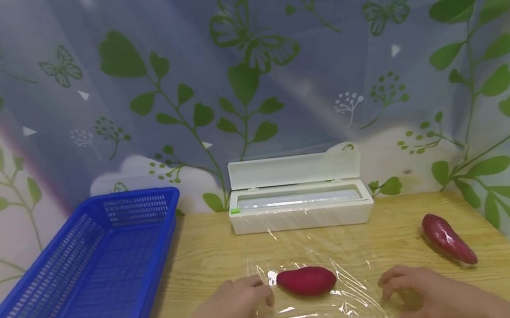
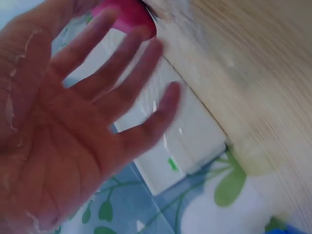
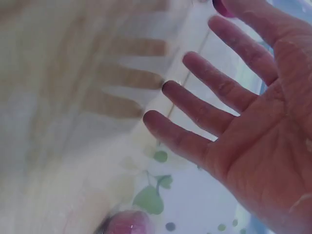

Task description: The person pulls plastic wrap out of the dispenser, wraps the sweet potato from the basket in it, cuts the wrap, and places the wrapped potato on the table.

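A purplish-red sweet potato (image 1: 307,281) lies on a sheet of clear cling film (image 1: 310,248) spread over the table. The film runs back to a white cling film dispenser (image 1: 302,217) with its lid raised and the roll visible inside. My left hand (image 1: 233,309) is just left of the sweet potato, fingers slightly bent and holding nothing; its spread fingers show in the left wrist view. Over by the film's right side my right hand (image 1: 434,293) hovers with fingers (image 3: 200,109) apart and nothing in them.
A blue plastic basket (image 1: 155,271) stands at the left of the wooden table (image 1: 204,251). Farther right lies a second sweet potato (image 1: 448,238), glossy as if wrapped in film. Behind the table hangs a leaf-patterned curtain (image 1: 306,118).
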Tool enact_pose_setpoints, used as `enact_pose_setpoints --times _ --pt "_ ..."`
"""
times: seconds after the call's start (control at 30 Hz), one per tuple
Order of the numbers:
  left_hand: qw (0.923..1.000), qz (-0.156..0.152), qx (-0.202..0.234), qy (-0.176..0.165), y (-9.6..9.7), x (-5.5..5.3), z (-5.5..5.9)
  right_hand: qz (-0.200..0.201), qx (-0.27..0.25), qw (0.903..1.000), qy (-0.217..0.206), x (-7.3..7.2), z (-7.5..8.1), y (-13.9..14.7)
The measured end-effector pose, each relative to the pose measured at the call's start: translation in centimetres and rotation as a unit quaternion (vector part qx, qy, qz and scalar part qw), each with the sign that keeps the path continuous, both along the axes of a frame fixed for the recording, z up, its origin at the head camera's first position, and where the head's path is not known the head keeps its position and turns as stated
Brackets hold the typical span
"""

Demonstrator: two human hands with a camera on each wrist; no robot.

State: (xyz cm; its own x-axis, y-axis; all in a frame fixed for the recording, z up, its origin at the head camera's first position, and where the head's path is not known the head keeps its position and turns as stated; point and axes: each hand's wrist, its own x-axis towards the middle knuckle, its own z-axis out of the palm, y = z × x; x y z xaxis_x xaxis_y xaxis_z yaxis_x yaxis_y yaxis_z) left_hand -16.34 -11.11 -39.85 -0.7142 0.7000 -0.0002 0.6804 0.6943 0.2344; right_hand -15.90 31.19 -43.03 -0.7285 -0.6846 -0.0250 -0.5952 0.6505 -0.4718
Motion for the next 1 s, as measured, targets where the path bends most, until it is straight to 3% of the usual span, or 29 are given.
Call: enact_pose_setpoints --times 0.13,0.27,0.4,0.63,0.73,0.9,1.0 --pt "0.9987 0.017 -0.014 -0.046 -2.1 0.7 -0.4 0.013 0.018 0.999 -0.038 0.2 -0.1 -0.4" --pt "0.9974 0.031 -0.01 -0.065 -3.0 0.9 -0.8 0.01 0.033 0.9984 -0.045 0.6 0.0 -1.2" --pt "0.9989 0.019 0.0 -0.043 -3.2 1.0 -1.2 0.016 0.033 0.998 -0.051 1.1 0.0 -1.8" --pt "0.9995 -0.009 0.025 0.018 -3.6 0.9 -2.0 0.006 0.061 0.9981 0.003 1.3 0.0 -2.2" --pt "0.9988 -0.014 0.035 0.03 -3.7 0.8 -2.0 0.017 0.034 0.9991 0.02 1.1 0.0 -2.2" --pt "0.9985 -0.006 0.055 -0.001 -3.9 0.5 -1.8 0.035 -0.053 0.9979 -0.011 0.8 0.2 -1.4" --pt "0.9978 0.003 0.066 -0.009 -3.9 0.4 -1.6 0.02 -0.061 0.998 -0.004 0.7 0.5 -0.8"
